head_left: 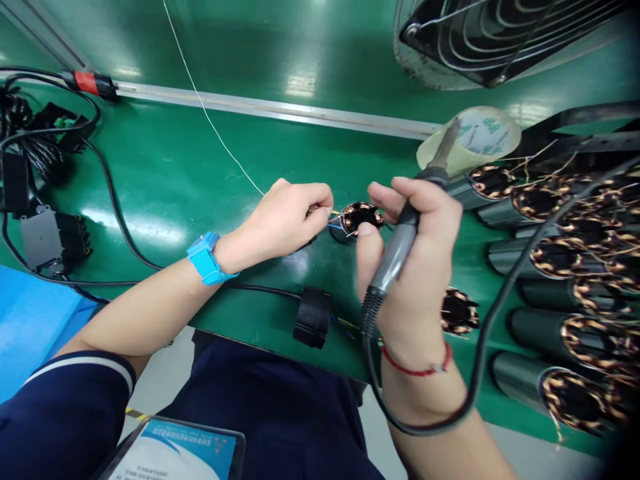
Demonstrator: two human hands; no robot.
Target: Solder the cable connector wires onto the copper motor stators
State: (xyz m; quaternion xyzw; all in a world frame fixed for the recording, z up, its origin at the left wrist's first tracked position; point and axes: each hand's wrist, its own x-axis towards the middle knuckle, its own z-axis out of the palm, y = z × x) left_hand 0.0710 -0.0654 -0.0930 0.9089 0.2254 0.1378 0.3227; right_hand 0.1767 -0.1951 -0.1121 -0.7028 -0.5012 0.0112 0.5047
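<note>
A small motor stator with copper windings stands on the green bench between my hands. My left hand, with a blue wrist strap, is closed in a pinch on thin coloured wires at the stator's left side. A thin white solder wire runs from that hand toward the back of the bench. My right hand is wrapped round the grey handle of a soldering iron, whose tip points up and away near a tape roll. The thumb rests on the stator's front rim.
Several rows of dark stators with copper coils lie at the right. A tape roll and a fan grille sit behind them. Black cables and connectors crowd the left; a black ring part sits near the front edge.
</note>
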